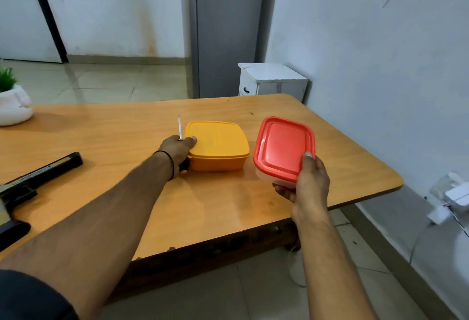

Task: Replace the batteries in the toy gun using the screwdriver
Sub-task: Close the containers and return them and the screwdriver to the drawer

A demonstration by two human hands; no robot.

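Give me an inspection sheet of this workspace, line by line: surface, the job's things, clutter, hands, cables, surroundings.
Surface: glossy orange-brown wooden table, a few small dark marks.
Job's things: black toy gun lying at the table's left edge; thin-shafted screwdriver with a black and yellow handle, in the left hand; batteries not seen.
Clutter: yellow lidded plastic box, shut, mid-table; red-lidded clear plastic container, tilted; white pot with a green plant, far left.
Hands: left hand grips the screwdriver, thumb on the yellow box; right hand holds the red-lidded container at its near corner.
Cables: white plugs and wires by the right wall.
Surroundings: small white cabinet, grey fridge, tiled floor.
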